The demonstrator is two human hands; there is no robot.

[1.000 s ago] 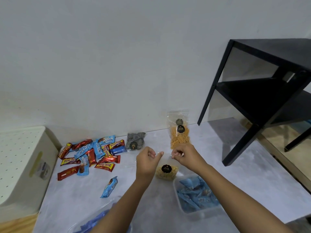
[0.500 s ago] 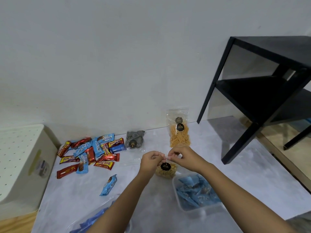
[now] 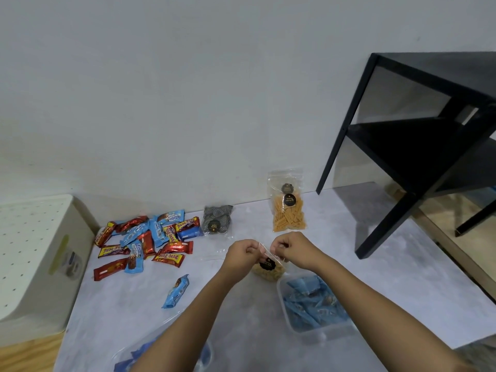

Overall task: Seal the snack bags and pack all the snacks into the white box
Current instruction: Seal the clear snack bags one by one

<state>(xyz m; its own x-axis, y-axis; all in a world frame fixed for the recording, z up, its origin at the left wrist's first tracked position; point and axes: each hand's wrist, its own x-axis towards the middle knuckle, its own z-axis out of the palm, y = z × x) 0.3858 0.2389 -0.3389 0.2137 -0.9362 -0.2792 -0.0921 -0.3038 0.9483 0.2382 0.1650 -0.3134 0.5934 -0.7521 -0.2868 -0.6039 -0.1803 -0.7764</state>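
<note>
My left hand [image 3: 243, 255] and my right hand [image 3: 291, 248] both pinch the top edge of a small clear snack bag [image 3: 269, 269] of pale yellow snacks with a black round label. The two hands sit close together above it. A taller clear bag of orange sticks [image 3: 287, 208] leans on the wall behind. A bag of dark swirl biscuits [image 3: 217, 220] lies to its left. The white box [image 3: 35, 253] with a dotted lid stands at the far left.
Several red and blue wrapped bars [image 3: 150, 238] lie in a pile by the box, one blue bar [image 3: 177, 291] apart. A clear tub of blue packets [image 3: 312, 304] sits by my right forearm, another clear tub [image 3: 161, 350] near the front. A black shelf [image 3: 418, 146] stands right.
My hands have come together from a wider spread along the bag's top. The bag top is now bunched between my fingertips.
</note>
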